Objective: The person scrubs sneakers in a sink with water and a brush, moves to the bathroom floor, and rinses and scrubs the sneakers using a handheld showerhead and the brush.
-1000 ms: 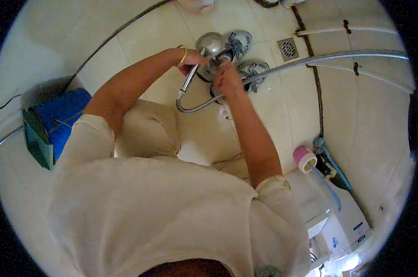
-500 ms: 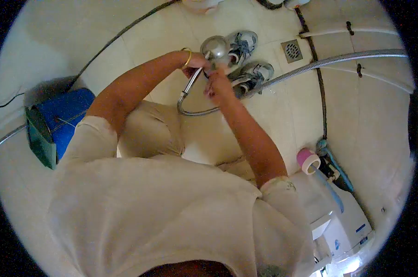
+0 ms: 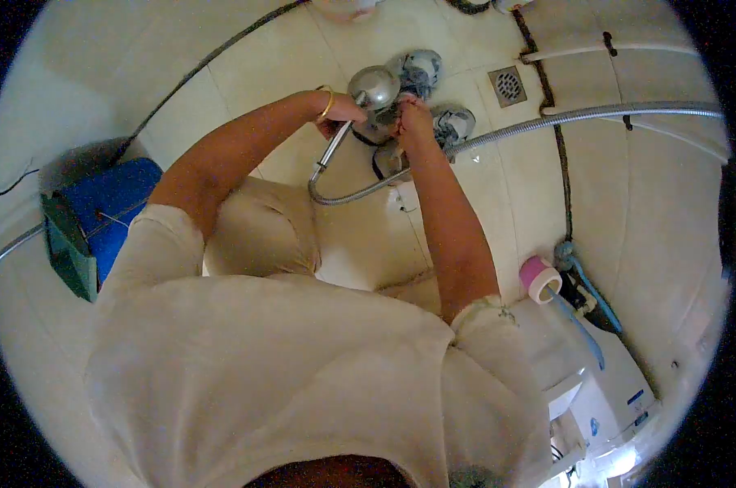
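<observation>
My left hand (image 3: 345, 112), with a gold bangle at the wrist, is closed on the handle of a silver shower head (image 3: 374, 87). A metal hose (image 3: 344, 198) loops down from the handle and runs off to the right. My right hand (image 3: 415, 116) has its fingers drawn together beside the shower head, over the shoes; what they hold, if anything, is hidden. One grey shoe (image 3: 419, 71) is beyond my hands, and another grey shoe (image 3: 453, 126) lies to the right, partly behind my right forearm.
A square floor drain (image 3: 508, 86) is set in the tiles at the upper right. Pipes run along the right wall. A blue and green container (image 3: 112, 213) stands at the left. At the lower right are a pink and white cup-like object (image 3: 540, 281) and a white appliance (image 3: 604, 407).
My right hand has moved up and slightly right, away from my left hand and nearer the upper shoe. The shower head has shifted slightly left.
</observation>
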Action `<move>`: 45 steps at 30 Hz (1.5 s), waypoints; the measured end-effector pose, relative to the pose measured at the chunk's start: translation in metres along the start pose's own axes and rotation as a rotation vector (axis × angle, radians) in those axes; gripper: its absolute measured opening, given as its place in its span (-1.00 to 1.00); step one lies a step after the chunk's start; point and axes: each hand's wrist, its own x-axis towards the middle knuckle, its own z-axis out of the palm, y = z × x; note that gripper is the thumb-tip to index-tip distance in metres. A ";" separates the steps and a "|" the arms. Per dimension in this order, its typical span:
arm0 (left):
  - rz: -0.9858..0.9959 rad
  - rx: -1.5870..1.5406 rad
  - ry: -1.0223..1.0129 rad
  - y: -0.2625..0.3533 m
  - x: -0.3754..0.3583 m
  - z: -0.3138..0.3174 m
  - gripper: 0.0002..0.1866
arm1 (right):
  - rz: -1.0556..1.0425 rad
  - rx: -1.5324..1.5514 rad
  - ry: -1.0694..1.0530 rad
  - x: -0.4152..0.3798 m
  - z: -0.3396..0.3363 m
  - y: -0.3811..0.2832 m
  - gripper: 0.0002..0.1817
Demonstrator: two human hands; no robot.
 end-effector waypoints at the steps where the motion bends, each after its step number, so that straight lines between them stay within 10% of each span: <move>1: 0.009 -0.015 0.009 -0.001 -0.001 0.002 -0.75 | -0.077 0.014 -0.050 0.015 0.002 0.012 -0.95; 17: 0.020 0.083 -0.171 0.016 -0.047 -0.035 -0.67 | 0.237 -0.392 -0.260 -0.097 0.010 -0.002 -0.74; 23: 0.036 0.097 -0.298 0.009 -0.021 -0.020 -0.62 | 0.448 0.188 -0.097 -0.172 -0.017 0.000 -0.63; 35: -0.130 0.128 -0.412 0.019 -0.012 -0.002 -0.63 | 0.580 0.775 -0.187 -0.033 -0.030 0.027 -0.84; 41: -0.064 0.093 -0.221 0.040 -0.036 -0.001 -0.62 | 0.097 0.058 0.020 -0.094 0.010 0.051 -0.87; 45: -0.089 0.099 -0.225 0.031 -0.032 -0.002 -0.63 | 0.117 0.195 0.054 -0.114 0.013 0.026 -0.90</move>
